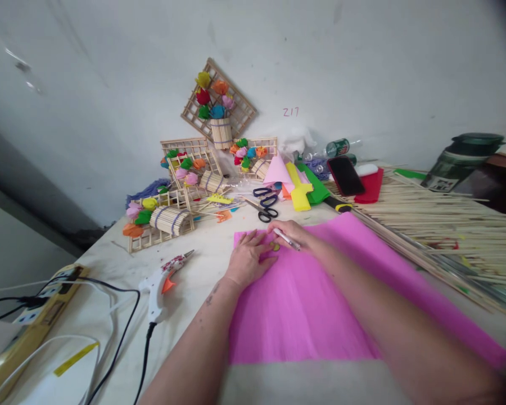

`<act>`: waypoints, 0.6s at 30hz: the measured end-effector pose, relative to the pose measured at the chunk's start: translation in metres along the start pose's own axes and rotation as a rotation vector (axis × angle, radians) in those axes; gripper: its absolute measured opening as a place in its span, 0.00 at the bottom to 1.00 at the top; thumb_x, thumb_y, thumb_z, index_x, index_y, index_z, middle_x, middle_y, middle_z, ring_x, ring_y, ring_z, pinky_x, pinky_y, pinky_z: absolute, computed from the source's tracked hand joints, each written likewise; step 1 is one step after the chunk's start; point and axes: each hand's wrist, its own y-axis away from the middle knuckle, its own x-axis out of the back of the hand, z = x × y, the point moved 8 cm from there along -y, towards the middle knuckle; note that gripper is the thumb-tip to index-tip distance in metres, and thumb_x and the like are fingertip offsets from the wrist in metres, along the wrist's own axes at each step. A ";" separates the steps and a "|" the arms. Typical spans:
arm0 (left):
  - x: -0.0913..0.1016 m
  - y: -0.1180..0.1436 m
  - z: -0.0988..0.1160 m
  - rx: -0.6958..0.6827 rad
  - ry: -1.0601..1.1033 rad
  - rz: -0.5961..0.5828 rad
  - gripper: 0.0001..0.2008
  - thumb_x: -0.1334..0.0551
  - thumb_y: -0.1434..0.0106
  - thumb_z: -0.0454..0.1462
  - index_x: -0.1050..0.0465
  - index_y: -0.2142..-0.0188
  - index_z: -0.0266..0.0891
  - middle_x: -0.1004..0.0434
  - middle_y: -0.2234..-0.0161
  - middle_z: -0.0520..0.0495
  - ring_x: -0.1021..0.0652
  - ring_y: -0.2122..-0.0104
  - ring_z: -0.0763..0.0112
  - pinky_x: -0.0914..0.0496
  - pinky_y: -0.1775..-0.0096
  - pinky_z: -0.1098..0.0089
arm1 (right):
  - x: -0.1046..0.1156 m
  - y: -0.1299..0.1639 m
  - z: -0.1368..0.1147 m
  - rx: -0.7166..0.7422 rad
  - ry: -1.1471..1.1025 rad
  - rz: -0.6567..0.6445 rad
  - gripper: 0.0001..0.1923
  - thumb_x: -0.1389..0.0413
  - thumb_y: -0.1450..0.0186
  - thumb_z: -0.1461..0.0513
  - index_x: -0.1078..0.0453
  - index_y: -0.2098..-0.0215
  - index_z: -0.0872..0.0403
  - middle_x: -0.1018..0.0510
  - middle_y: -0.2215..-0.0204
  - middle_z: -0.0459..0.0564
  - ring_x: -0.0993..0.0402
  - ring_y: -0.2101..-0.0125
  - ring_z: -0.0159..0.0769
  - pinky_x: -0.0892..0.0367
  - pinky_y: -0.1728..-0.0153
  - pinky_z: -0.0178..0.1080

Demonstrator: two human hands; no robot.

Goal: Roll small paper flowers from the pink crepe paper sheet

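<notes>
A large sheet of pink crepe paper (295,315) lies spread across the table under both forearms. My left hand (248,259) rests on its upper left corner, palm down with the fingers spread. My right hand (293,233) grips a white pen (287,240) over the paper, close to my left fingers. Between the two hands sits a small round yellow piece (275,247), too small to name; whether the pen tip touches the paper is hidden by my fingers.
A glue gun (157,289) with its cord and a power strip (53,312) lie to the left. Scissors (266,211), yellow paper (300,191), a phone (346,175) and wooden sticks (442,222) are beyond and right. Stick frames with paper flowers (164,219) stand by the wall.
</notes>
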 end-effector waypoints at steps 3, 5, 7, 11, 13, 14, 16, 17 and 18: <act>0.001 0.001 0.002 -0.015 -0.042 -0.023 0.15 0.46 0.41 0.46 0.30 0.55 0.54 0.36 0.47 0.53 0.41 0.44 0.61 0.52 0.44 0.55 | 0.002 -0.003 0.006 -0.015 -0.046 -0.021 0.07 0.52 0.46 0.64 0.32 0.76 0.55 0.36 0.87 0.40 0.41 0.85 0.26 0.43 0.81 0.30; 0.001 0.001 0.003 -0.020 -0.058 -0.032 0.15 0.47 0.40 0.46 0.31 0.55 0.54 0.36 0.47 0.53 0.41 0.44 0.62 0.53 0.43 0.55 | 0.002 -0.004 0.010 -0.021 -0.099 -0.050 0.06 0.51 0.47 0.65 0.33 0.75 0.55 0.35 0.85 0.41 0.39 0.83 0.26 0.42 0.80 0.29; 0.002 0.001 0.003 -0.019 -0.073 -0.039 0.15 0.48 0.40 0.47 0.32 0.54 0.55 0.37 0.46 0.54 0.41 0.44 0.63 0.54 0.43 0.55 | 0.002 -0.005 0.010 -0.002 -0.137 -0.078 0.05 0.51 0.47 0.67 0.33 0.75 0.55 0.33 0.83 0.42 0.37 0.81 0.26 0.40 0.78 0.30; 0.001 0.001 0.002 0.000 -0.099 -0.054 0.16 0.47 0.40 0.47 0.32 0.54 0.56 0.37 0.46 0.55 0.41 0.44 0.64 0.54 0.43 0.56 | 0.003 -0.001 0.002 0.016 -0.130 -0.085 0.06 0.51 0.45 0.66 0.32 0.76 0.56 0.32 0.83 0.44 0.36 0.80 0.26 0.38 0.75 0.31; 0.001 0.002 0.001 -0.002 -0.095 -0.051 0.16 0.46 0.41 0.47 0.32 0.54 0.55 0.36 0.47 0.54 0.40 0.45 0.63 0.54 0.43 0.56 | 0.003 0.002 -0.001 -0.001 -0.128 -0.086 0.07 0.51 0.45 0.66 0.32 0.76 0.57 0.31 0.82 0.44 0.36 0.80 0.27 0.37 0.75 0.31; 0.001 0.002 0.001 -0.007 -0.088 -0.047 0.16 0.46 0.41 0.47 0.32 0.54 0.54 0.36 0.47 0.53 0.39 0.45 0.63 0.53 0.43 0.56 | 0.003 0.003 -0.003 -0.001 -0.127 -0.092 0.07 0.51 0.45 0.65 0.31 0.75 0.57 0.31 0.81 0.45 0.35 0.79 0.27 0.37 0.75 0.31; 0.001 0.002 0.001 -0.017 -0.073 -0.039 0.16 0.46 0.41 0.47 0.32 0.54 0.53 0.34 0.48 0.52 0.39 0.46 0.63 0.52 0.44 0.55 | 0.002 0.004 -0.005 0.006 -0.136 -0.122 0.08 0.51 0.44 0.65 0.31 0.75 0.57 0.30 0.80 0.45 0.35 0.79 0.26 0.37 0.74 0.30; 0.001 0.002 0.001 -0.019 -0.065 -0.036 0.16 0.46 0.41 0.47 0.32 0.54 0.53 0.34 0.48 0.52 0.39 0.46 0.62 0.52 0.44 0.54 | 0.001 0.005 -0.004 0.001 -0.150 -0.143 0.08 0.51 0.44 0.65 0.31 0.74 0.57 0.29 0.80 0.45 0.34 0.78 0.26 0.38 0.74 0.30; 0.001 0.002 0.001 -0.020 -0.058 -0.034 0.16 0.46 0.41 0.47 0.32 0.54 0.53 0.34 0.48 0.52 0.38 0.46 0.62 0.51 0.44 0.54 | 0.000 0.005 -0.001 -0.013 -0.172 -0.170 0.08 0.51 0.44 0.64 0.31 0.74 0.57 0.29 0.80 0.45 0.34 0.78 0.26 0.38 0.74 0.29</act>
